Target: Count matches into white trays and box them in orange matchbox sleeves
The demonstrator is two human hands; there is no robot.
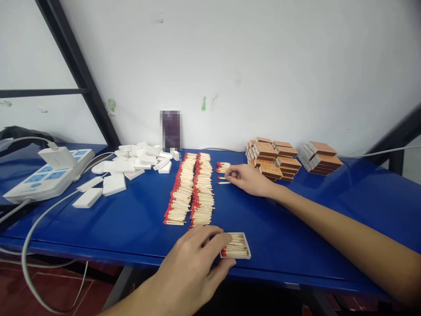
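My left hand point(200, 259) grips a small white matchbox tray point(247, 248) at the table's front edge, thumb on the near side and fingers over its left end. Inside the tray lie matches point(237, 246), red heads to the left. Farther back, my right hand point(246, 179) has thumb and forefinger pinched on a match point(221, 177) beside a small group of matches point(223, 167). One more loose match point(224, 183) lies just in front. Left of that hand run two long rows of matches, a left row point(181, 188) and a right row point(202, 188).
White empty-looking trays point(141, 158) are heaped at the back left. Stacked matchbox sleeves point(276, 158) and another stack point(322, 158) stand by the wall on the right. A power strip point(49, 175) with cables sits left. A blurred dark purple object point(171, 130) leans at the wall.
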